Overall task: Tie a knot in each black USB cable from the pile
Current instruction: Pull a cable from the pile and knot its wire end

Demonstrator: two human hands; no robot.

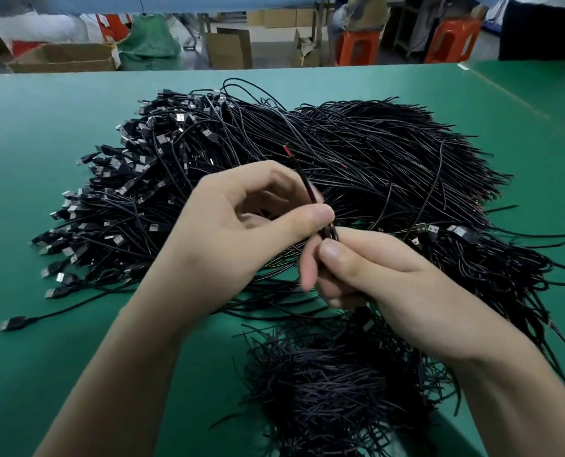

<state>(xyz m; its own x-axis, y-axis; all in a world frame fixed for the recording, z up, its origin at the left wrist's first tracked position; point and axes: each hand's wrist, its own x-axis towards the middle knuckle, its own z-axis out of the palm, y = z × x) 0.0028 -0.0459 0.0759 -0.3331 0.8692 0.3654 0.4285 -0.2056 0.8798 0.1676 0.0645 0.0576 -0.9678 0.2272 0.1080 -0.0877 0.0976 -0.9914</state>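
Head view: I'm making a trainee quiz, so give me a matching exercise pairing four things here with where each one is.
Things:
1. held cable
2. large cable pile
3. small cable heap
4. orange stools

Places:
A. beyond the far edge of the table
B. pinched between the left hand and the right hand
C. mid-table, behind the hands
D. near side of the table, by the right forearm

Pairs: 1-B; 2-C; 3-D; 4-A

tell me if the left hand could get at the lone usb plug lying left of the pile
Probably yes: the plug lies alone on bare mat, nothing over it. But the left hand is pinching a cable with the right hand, so it must let go first.
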